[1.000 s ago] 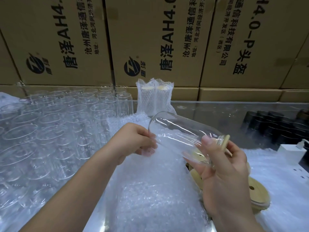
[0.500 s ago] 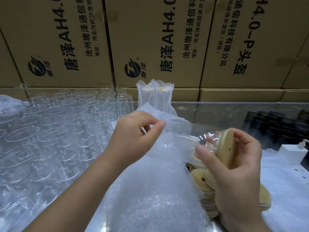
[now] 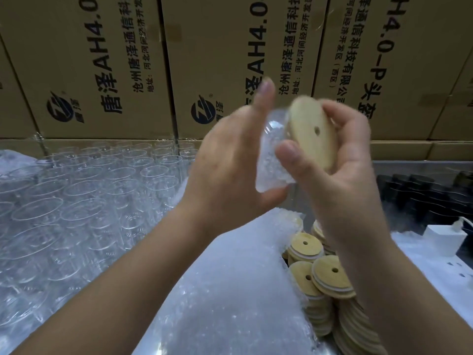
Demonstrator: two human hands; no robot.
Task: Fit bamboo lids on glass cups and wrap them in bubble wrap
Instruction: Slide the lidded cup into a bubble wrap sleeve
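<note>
Raised in front of the boxes, a glass cup (image 3: 272,160) wrapped in bubble wrap lies sideways between my hands, its bamboo lid (image 3: 311,133) with a small hole facing me. My right hand (image 3: 340,172) grips the lid end, fingers curled round the rim. My left hand (image 3: 230,160) holds the wrapped body from the left, thumb and a finger around it, one finger pointing up. The image is blurred with motion. A stack of bubble wrap sheets (image 3: 225,290) lies below my arms. Loose bamboo lids (image 3: 327,278) are heaped to its right.
Several bare glass cups (image 3: 84,201) stand in rows on the left. Cardboard boxes (image 3: 217,60) wall off the back. Black items (image 3: 430,198) and a white adapter (image 3: 446,239) sit at the right.
Both hands have risen with the cup, which now carries bubble wrap around its body. The two wrapped cups at the back are now hidden behind my hands.
</note>
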